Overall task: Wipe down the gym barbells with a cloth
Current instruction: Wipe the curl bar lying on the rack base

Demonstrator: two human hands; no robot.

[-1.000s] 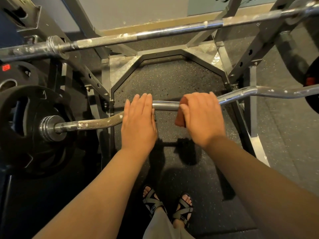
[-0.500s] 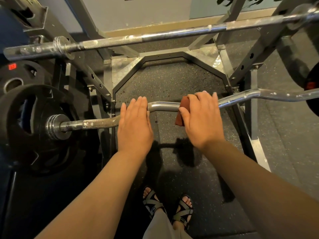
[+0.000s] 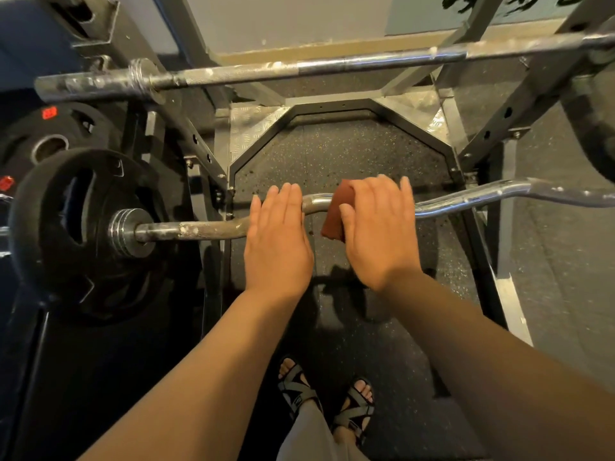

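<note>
A chrome curl bar [image 3: 472,197] with white chalky spots crosses the view at waist height. Its left end carries a black weight plate [image 3: 63,234]. My left hand [image 3: 278,241] rests flat on the bar's left bend, fingers straight. My right hand [image 3: 377,231] lies over a reddish-brown cloth [image 3: 334,217] and presses it onto the bar's middle, fingers laid across the top. A short stretch of bare bar shows between the hands. A straight barbell [image 3: 299,66], also speckled white, sits higher up on the rack.
The grey steel rack frame [image 3: 332,106] surrounds a speckled rubber floor [image 3: 339,151]. More black plates [image 3: 50,134] hang at the left, and another plate [image 3: 595,128] at the right edge. My sandalled feet [image 3: 327,399] stand below the bar.
My right hand with the cloth has slid a little left along the curl bar, narrowing the gap to my left hand. The left hand stays flat on the bar.
</note>
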